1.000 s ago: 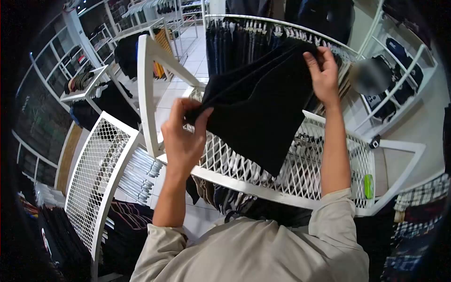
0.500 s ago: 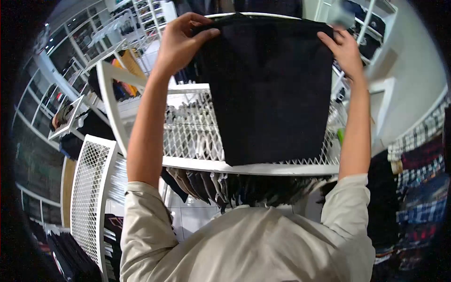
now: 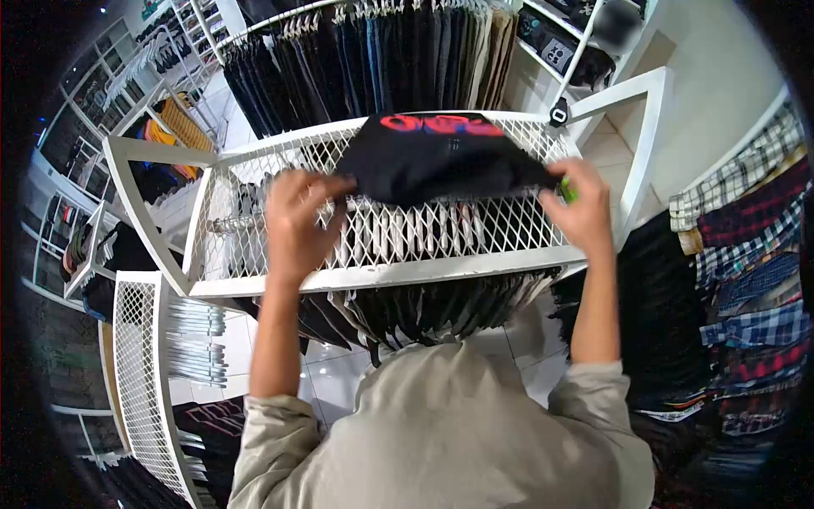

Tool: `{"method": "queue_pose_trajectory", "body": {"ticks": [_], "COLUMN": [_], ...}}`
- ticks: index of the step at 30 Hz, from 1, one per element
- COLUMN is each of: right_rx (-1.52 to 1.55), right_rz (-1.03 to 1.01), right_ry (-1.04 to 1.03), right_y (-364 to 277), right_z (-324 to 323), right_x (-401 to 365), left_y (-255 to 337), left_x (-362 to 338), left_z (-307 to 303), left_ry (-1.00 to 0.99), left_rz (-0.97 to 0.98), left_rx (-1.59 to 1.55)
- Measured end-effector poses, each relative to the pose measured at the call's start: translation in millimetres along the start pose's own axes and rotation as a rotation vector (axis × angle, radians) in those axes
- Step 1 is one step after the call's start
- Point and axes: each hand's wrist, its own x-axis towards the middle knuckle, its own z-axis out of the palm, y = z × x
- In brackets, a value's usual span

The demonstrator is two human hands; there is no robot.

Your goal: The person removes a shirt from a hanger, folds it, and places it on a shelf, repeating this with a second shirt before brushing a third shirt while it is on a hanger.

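Observation:
A black T-shirt (image 3: 432, 165) with a red and blue print hangs low over the white mesh rack top (image 3: 509, 242), its far edge lying near the rear rail. My left hand (image 3: 297, 220) pinches the shirt's near left corner between thumb and fingers. At the opposite corner, my right hand (image 3: 585, 208) grips the cloth the same way. The shirt sags slightly between both hands. Beside the right fingers shows a small bright green object (image 3: 568, 190), partly covered by the hand.
A black watch (image 3: 560, 112) sits on the rack's rear right rail. Trousers (image 3: 373, 59) hang behind the rack, and dark garments (image 3: 424, 310) hang beneath it. Plaid shirts (image 3: 755, 288) line the right side. A second mesh rack (image 3: 140, 365) with white hangers (image 3: 197, 339) stands left.
Both hands have come down and nearer with the shirt, from raised upright to low over the mesh. The red and blue print has come into view.

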Motion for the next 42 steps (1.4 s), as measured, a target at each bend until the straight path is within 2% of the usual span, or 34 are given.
{"method": "queue_pose_trajectory", "body": {"ticks": [1,5,8,10,13,19,25,27,29,30,34,38,40,42], "right_rx": [-0.031,0.158,0.145,0.152,0.127,0.055,-0.094,-0.079,-0.064,-0.065,-0.096,-0.133,-0.162,-0.169], "right_rz": [-0.015,0.213,0.120,0.085,0.061,-0.167,-0.181,-0.190,-0.192,-0.190,-0.200,-0.238,-0.253,-0.261], "right_ry": [-0.068,-0.310,-0.321,-0.329,-0.135,-0.203,-0.233,-0.226,-0.240,-0.239,-0.236,-0.206,-0.224,-0.225], "right_y": [10,4,-6,-10,-26,-46,-49,-50,-51,-52,-62,-72,-78,-84], "right_z": [9,32,24,17,28,85,108,108,108,108,114,131,140,148], "right_x": [-25,-101,-117,-111,-92,-67,-71,-72,-74,-74,-68,-60,-57,-54], "left_y": [11,47,66,72,75,79,80,77,79,77,79,75,72,72], "left_x": [-27,-99,-115,-114,-110,-80,-68,-70,-66,-64,-56,-61,-65,-66], "left_z": [11,31,25,19,24,49,73,79,79,81,78,84,87,85], "left_ry": [-0.053,-0.219,-0.232,-0.205,-0.103,-0.143,-0.251,-0.217,-0.167,-0.075,-0.145,-0.151,-0.069,-0.109], "left_rz": [-0.090,-0.287,-0.310,-0.338,-0.422,-0.407,-0.386,-0.372,-0.557,-0.524,-0.663,-0.622,-0.517,-0.546], "left_rx": [-0.040,-0.142,-0.138,-0.130,-0.120,-0.111,-0.017,-0.044,-0.103,-0.101,-0.072,-0.026,0.022,0.017]}}
